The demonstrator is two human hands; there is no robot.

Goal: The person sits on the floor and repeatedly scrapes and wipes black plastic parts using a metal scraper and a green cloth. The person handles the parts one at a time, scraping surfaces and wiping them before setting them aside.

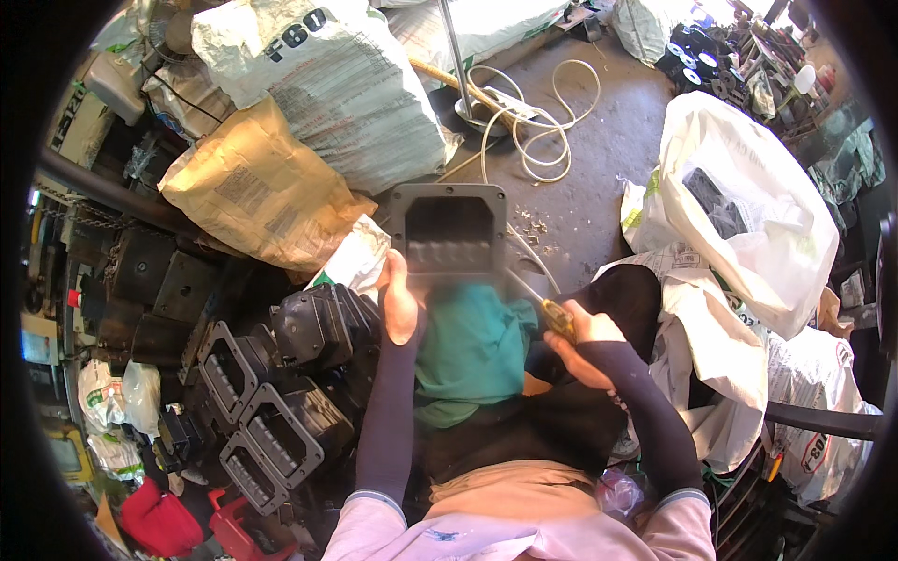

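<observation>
My left hand grips a dark grey plastic housing by its lower left side. The housing is a rectangular frame with a deep recess, ridges inside and small holes around its rim. Fingers of my right hand wrap round the yellow handle of a screwdriver, whose thin metal shaft points up and left toward the housing's lower right corner. Whether the tip touches the housing I cannot tell. Below the housing, a teal cloth is draped over my lap.
Several similar black housings are stacked at my left. An open white sack with dark parts inside stands at my right. Ahead lie a brown paper sack, a large white sack and a coiled pale cable on the floor.
</observation>
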